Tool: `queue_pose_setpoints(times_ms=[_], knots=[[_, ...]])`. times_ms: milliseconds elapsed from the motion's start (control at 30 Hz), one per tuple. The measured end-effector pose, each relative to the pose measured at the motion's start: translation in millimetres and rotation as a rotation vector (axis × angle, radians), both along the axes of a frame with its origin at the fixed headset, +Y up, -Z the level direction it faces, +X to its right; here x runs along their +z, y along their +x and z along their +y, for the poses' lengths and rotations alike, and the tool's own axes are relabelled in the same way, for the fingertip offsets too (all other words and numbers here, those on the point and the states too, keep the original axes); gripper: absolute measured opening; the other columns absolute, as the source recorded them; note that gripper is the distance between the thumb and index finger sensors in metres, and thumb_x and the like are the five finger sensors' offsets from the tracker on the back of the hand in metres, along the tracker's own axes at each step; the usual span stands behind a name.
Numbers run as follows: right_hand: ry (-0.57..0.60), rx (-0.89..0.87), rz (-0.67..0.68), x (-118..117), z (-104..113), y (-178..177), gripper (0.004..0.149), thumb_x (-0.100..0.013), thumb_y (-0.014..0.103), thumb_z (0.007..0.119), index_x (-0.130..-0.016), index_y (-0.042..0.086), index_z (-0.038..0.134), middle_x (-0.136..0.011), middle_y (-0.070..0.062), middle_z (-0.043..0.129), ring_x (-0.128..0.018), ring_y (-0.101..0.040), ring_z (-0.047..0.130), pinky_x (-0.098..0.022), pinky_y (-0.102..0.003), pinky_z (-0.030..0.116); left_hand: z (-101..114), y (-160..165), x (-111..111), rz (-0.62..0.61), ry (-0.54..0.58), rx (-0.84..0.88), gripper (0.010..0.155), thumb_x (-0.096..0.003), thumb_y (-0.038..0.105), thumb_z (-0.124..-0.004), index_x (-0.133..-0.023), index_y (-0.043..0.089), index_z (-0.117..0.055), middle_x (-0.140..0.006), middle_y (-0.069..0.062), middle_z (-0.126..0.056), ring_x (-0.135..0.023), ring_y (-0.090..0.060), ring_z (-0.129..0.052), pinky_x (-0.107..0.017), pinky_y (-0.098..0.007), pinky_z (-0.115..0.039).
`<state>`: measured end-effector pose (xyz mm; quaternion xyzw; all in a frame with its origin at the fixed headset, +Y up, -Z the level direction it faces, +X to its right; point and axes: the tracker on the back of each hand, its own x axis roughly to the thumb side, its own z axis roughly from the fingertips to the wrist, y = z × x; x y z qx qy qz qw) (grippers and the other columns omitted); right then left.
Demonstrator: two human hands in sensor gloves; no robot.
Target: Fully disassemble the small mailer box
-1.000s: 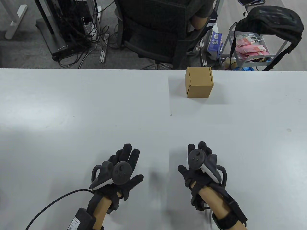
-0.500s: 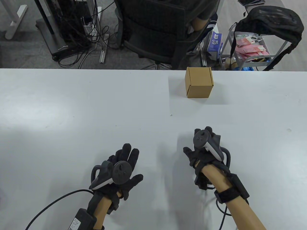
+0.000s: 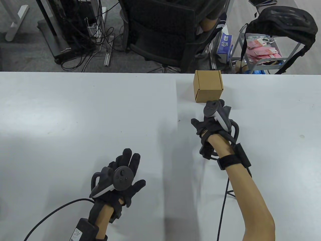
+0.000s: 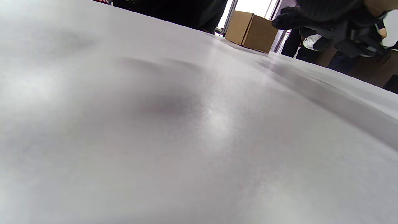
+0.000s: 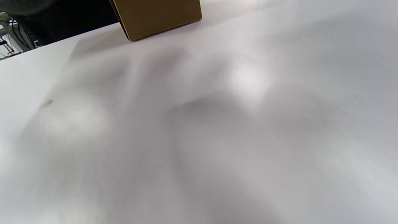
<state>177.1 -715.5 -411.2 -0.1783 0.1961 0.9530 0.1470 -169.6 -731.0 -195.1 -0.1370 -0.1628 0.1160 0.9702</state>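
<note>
A small closed brown cardboard mailer box stands near the table's far edge, right of centre. It also shows in the left wrist view and in the right wrist view. My right hand is raised just in front of the box, apart from it, holding nothing; its fingers are hidden under the tracker. My left hand lies flat on the table near the front, fingers spread, empty.
The white table has a seam running down its middle. Beyond the far edge are a black office chair, tangled cables on the floor and a metal cart with a black bag.
My right hand has moved forward from the table's front to just in front of the box. My left hand has shifted slightly back and left.
</note>
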Motion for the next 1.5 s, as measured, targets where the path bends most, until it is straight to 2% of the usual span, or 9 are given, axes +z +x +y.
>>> queue_pose_setpoints(times_ms=[467, 633, 867, 1000, 1033, 1100, 1200, 1367, 1500], knots=[[0.134, 0.05, -0.058, -94, 30, -10, 0.093, -0.031, 0.074, 0.064, -0.091, 0.048, -0.003, -0.093, 0.011, -0.031, -0.103, -0.03, -0.016, -0.078, -0.067, 0.012, 4, 3, 1, 0.001, 0.006, -0.023, 0.092, -0.0453, 0.065, -0.065, -0.104, 0.032, -0.002, -0.108, -0.003, 0.012, -0.108, -0.042, -0.023, -0.076, -0.065, -0.03], [0.185, 0.119, -0.043, -120, 32, -11, 0.091, -0.031, 0.076, 0.064, -0.093, 0.049, 0.003, -0.095, 0.011, -0.028, -0.104, -0.031, -0.014, -0.078, -0.066, 0.014, 5, 4, 2, 0.006, 0.005, -0.026, 0.092, -0.0453, 0.065, -0.065, -0.104, 0.032, -0.002, -0.108, -0.003, 0.012, -0.108, -0.042, -0.023, -0.076, -0.065, -0.03], [0.147, 0.098, -0.103, -146, 26, -8, 0.088, -0.03, 0.077, 0.064, -0.095, 0.054, 0.011, -0.098, 0.013, -0.026, -0.104, -0.03, -0.016, -0.078, -0.065, 0.009, 5, 6, 1, 0.009, -0.014, -0.042, 0.092, -0.0454, 0.065, -0.065, -0.104, 0.032, -0.002, -0.108, -0.003, 0.012, -0.108, -0.042, -0.023, -0.076, -0.065, -0.031], [0.081, 0.128, -0.122, -151, 7, 0, 0.087, -0.029, 0.08, 0.063, -0.096, 0.055, 0.013, -0.1, 0.013, -0.024, -0.104, -0.032, -0.016, -0.077, -0.066, 0.007, 4, 6, 2, 0.008, -0.028, -0.043, 0.092, -0.0454, 0.065, -0.065, -0.104, 0.032, -0.002, -0.108, -0.003, 0.012, -0.108, -0.042, -0.023, -0.076, -0.065, -0.031], [0.067, 0.106, -0.118, -149, 2, 4, 0.086, -0.029, 0.083, 0.058, -0.093, 0.057, 0.007, -0.104, 0.009, -0.019, -0.105, -0.038, -0.008, -0.077, -0.068, 0.014, 5, 6, 2, 0.01, -0.029, -0.042, 0.092, -0.0454, 0.065, -0.065, -0.104, 0.032, -0.002, -0.108, -0.003, 0.012, -0.108, -0.042, -0.024, -0.076, -0.065, -0.031], [0.172, 0.071, -0.147, -147, 1, 3, 0.084, -0.032, 0.079, 0.066, -0.095, 0.059, 0.014, -0.11, 0.009, -0.008, -0.107, -0.042, 0.0, -0.076, -0.069, 0.021, 4, 6, 1, 0.013, -0.033, -0.039, 0.092, -0.0454, 0.065, -0.065, -0.104, 0.032, -0.002, -0.108, -0.003, 0.012, -0.108, -0.042, -0.024, -0.076, -0.065, -0.031], [0.111, 0.179, -0.091, -146, 2, 2, 0.085, -0.034, 0.081, 0.062, -0.094, 0.058, 0.007, -0.109, 0.008, -0.009, -0.106, -0.044, 0.014, -0.074, -0.066, 0.037, 4, 6, 1, 0.009, -0.042, -0.036, 0.092, -0.0454, 0.065, -0.065, -0.104, 0.032, -0.002, -0.108, -0.003, 0.012, -0.108, -0.042, -0.024, -0.076, -0.065, -0.031], [0.305, 0.156, -0.166, -140, 7, 2, 0.081, -0.033, 0.073, 0.073, -0.098, 0.053, 0.03, -0.113, 0.006, 0.01, -0.103, -0.048, 0.031, -0.067, -0.07, 0.045, 6, 9, 2, 0.004, -0.043, -0.036, 0.091, -0.0454, 0.065, -0.065, -0.104, 0.032, -0.003, -0.108, -0.003, 0.012, -0.108, -0.042, -0.024, -0.076, -0.065, -0.031], [0.352, 0.225, -0.155, -122, 27, 7, 0.079, -0.034, 0.073, 0.071, -0.099, 0.049, 0.033, -0.113, 0.001, 0.015, -0.1, -0.051, 0.037, -0.062, -0.072, 0.048, 6, 17, 4, -0.031, -0.049, -0.042, 0.091, -0.0455, 0.065, -0.065, -0.104, 0.032, -0.003, -0.108, -0.003, 0.012, -0.108, -0.042, -0.023, -0.076, -0.065, -0.03]])
